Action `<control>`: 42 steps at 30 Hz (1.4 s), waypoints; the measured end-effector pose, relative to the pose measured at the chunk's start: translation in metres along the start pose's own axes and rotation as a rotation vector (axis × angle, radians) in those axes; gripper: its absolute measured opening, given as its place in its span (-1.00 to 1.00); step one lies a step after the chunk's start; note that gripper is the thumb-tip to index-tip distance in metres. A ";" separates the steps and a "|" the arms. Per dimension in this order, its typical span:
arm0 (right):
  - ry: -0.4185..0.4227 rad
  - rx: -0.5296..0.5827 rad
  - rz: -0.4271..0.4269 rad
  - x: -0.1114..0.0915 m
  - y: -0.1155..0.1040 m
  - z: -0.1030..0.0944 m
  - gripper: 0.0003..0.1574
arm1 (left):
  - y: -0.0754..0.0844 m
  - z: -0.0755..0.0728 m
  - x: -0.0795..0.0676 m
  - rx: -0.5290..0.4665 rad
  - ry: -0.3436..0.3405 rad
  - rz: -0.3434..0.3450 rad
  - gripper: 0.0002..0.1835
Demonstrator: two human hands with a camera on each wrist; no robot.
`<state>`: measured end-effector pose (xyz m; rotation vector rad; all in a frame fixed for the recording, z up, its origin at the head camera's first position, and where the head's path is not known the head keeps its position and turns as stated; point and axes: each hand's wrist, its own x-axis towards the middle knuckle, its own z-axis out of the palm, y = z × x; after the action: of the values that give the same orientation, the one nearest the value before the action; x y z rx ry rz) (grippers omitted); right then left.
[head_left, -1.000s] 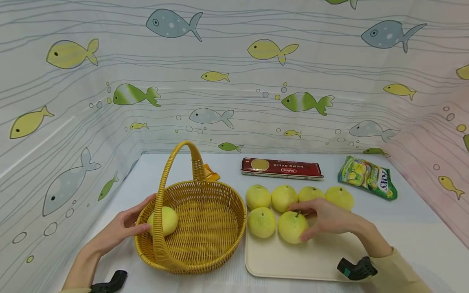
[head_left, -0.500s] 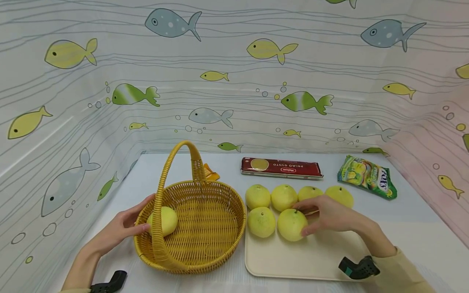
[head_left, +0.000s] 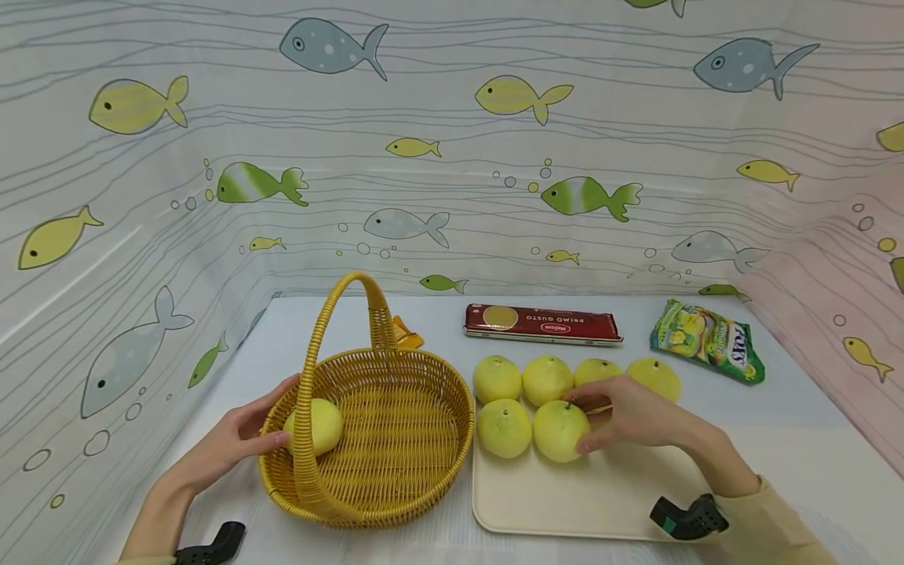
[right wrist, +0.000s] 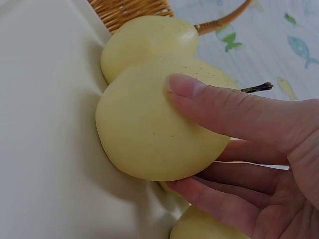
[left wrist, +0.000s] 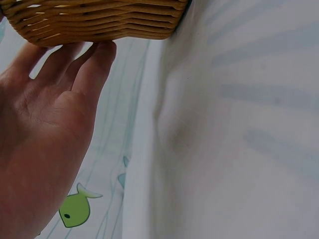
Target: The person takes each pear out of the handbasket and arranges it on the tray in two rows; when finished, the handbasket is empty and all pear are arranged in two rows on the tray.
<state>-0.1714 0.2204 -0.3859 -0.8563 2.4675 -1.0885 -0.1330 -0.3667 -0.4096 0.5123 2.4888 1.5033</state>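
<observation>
My right hand [head_left: 628, 412] holds a round pale-yellow pear [head_left: 561, 431] between thumb and fingers, at the front row on the cream tray [head_left: 579, 502]. In the right wrist view the thumb lies across the near side of this pear [right wrist: 159, 124], its dark stem pointing right; fingertips reach under its far side. Another pear [head_left: 504, 428] sits directly left of it. My left hand [head_left: 236, 435] grips the left rim of the yellow wicker basket [head_left: 395, 431], thumb over the rim, fingers against the outer weave [left wrist: 99, 22]. One pear [head_left: 321, 427] lies inside the basket, partly behind the handle.
Several more pears [head_left: 497, 380] form a back row along the tray. Behind them lie a dark red spaghetti packet [head_left: 544, 324] and, at right, a green candy bag [head_left: 708, 341]. An orange packet [head_left: 407, 333] shows behind the basket, whose tall handle [head_left: 311, 369] arches up.
My right hand and its pear have shifted slightly left and away from me, closer to the neighbouring pear. My left hand and the basket stay put.
</observation>
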 end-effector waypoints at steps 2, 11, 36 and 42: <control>-0.002 0.012 -0.005 0.000 0.000 0.000 -0.12 | 0.000 0.000 0.000 0.002 -0.001 -0.001 -0.21; -0.009 0.021 0.019 0.001 0.003 0.002 -0.11 | -0.001 0.000 0.000 0.009 0.004 0.001 -0.20; -0.022 -0.002 0.007 0.000 0.000 0.002 -0.10 | -0.002 -0.001 0.000 0.005 -0.006 0.008 -0.20; -0.014 -0.013 0.002 -0.001 0.000 0.000 -0.17 | 0.000 -0.001 0.000 0.010 -0.010 0.009 -0.20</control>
<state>-0.1708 0.2210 -0.3856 -0.8616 2.4664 -1.0629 -0.1332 -0.3675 -0.4097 0.5323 2.4913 1.4880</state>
